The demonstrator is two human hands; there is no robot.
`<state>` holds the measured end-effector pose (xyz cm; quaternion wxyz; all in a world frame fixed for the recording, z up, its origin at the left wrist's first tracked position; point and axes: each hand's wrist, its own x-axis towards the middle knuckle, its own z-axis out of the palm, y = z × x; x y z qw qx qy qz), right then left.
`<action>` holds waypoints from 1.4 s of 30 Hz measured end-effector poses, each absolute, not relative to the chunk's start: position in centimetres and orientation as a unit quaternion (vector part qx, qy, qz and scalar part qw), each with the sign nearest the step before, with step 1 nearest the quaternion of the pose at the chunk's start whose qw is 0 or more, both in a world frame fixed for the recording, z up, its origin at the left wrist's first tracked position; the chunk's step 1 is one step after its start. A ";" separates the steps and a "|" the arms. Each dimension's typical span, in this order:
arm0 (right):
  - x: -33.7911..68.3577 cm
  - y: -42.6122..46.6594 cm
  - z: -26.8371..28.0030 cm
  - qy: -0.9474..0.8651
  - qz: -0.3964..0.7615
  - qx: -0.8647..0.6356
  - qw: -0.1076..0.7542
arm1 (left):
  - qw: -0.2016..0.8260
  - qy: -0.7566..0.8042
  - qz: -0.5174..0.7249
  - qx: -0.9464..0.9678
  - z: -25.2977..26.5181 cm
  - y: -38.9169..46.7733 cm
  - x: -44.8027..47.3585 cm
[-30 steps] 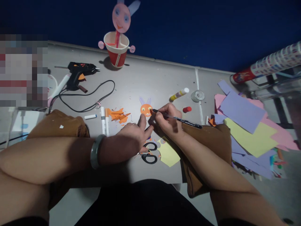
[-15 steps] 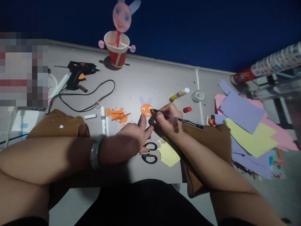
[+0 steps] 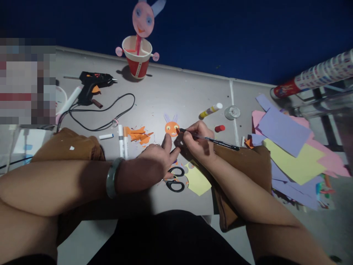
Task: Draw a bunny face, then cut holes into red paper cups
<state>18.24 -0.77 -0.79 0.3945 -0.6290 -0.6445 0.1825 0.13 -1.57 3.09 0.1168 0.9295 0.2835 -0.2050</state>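
Observation:
An orange paper bunny face (image 3: 171,127) with purple ears and yellow eyes lies flat on the grey table (image 3: 165,95). My left hand (image 3: 157,158) rests palm down with fingers apart, one fingertip at the face's lower edge. Between the fingers of my right hand (image 3: 200,141) is a black pen (image 3: 222,143), its tip at the eye on the right side of the face. Black-handled scissors (image 3: 175,184) lie by my left fingers, their blades hidden. Beside them sits a cut yellow paper sheet (image 3: 200,180).
Behind stands a red paper cup (image 3: 138,68) with a pink bunny figure. A glue gun (image 3: 92,84) and its cord lie left, near orange scraps (image 3: 140,135) and markers (image 3: 120,141). Rightward are a glue stick (image 3: 211,110), its red cap (image 3: 220,128), clear tape (image 3: 232,112) and coloured paper (image 3: 286,129).
Very little differs. The pen in my right hand has tilted very slightly; my left hand stays in place by the bunny face.

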 end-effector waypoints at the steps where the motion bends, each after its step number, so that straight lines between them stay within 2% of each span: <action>1: 18.3 -0.8 -0.8 -0.644 0.180 -0.629 0.396 | 0.115 0.285 -0.206 0.929 3.1 -1.6 0.2; 11: 18.3 -0.7 -1.0 -0.644 0.172 -0.632 0.396 | 0.112 0.292 -0.202 0.928 2.7 -1.7 0.1; 21: 18.5 -0.7 -1.2 -0.626 0.164 -0.608 0.460 | 0.138 0.291 -0.244 0.915 4.3 -1.2 0.6; 28: 18.4 -1.0 -1.0 -0.671 0.163 -0.572 0.442 | 0.127 0.299 -0.203 0.924 2.9 -1.7 0.2; 42: 18.3 -0.8 -1.3 -0.655 0.151 -0.627 0.394 | 0.124 0.294 -0.221 0.922 3.3 -1.5 0.4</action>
